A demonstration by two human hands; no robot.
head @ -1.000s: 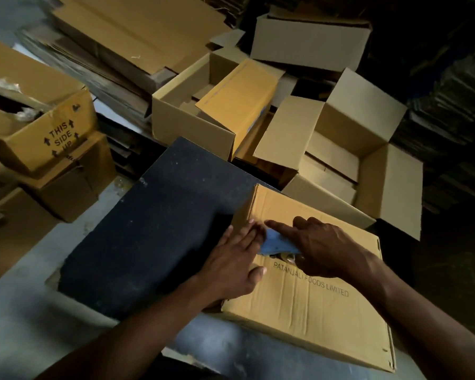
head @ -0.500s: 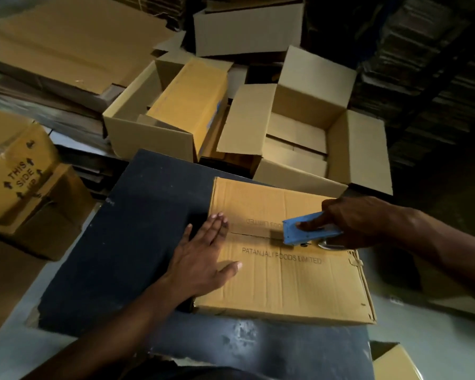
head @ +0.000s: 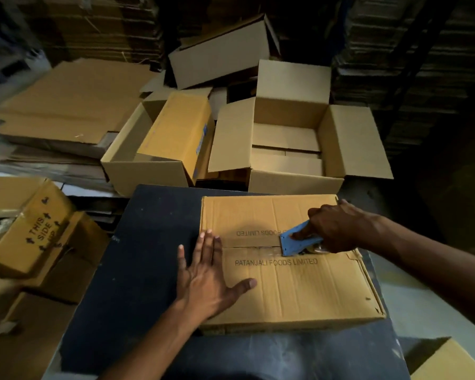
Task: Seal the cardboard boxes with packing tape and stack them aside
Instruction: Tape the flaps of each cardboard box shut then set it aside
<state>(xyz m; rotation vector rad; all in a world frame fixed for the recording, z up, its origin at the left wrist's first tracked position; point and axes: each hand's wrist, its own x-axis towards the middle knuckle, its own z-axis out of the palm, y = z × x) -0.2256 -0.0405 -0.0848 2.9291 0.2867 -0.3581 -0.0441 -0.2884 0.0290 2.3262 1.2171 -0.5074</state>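
Note:
A closed cardboard box (head: 299, 292) printed "PATANJALI FOODS LIMITED" lies flat on a dark worktable (head: 137, 256). My left hand (head: 206, 275) presses flat on the box's left end, fingers straight and spread. My right hand (head: 337, 229) grips a blue tape dispenser (head: 296, 241) on the centre seam, right of the middle. A strip of clear tape (head: 255, 249) lies along the seam between my left hand and the dispenser. The tape roll is mostly hidden under my right hand.
Two open empty boxes (head: 294, 149) (head: 148, 165) stand just behind the table. Flat cardboard sheets (head: 72, 102) pile at the back left. A "THIS SIDE UP" box (head: 36, 231) sits to the left. Another box corner (head: 450, 363) shows at the bottom right.
My right hand has drawn the dispenser rightward along the seam, laying tape behind it. My left hand has stayed pressed on the box's left end.

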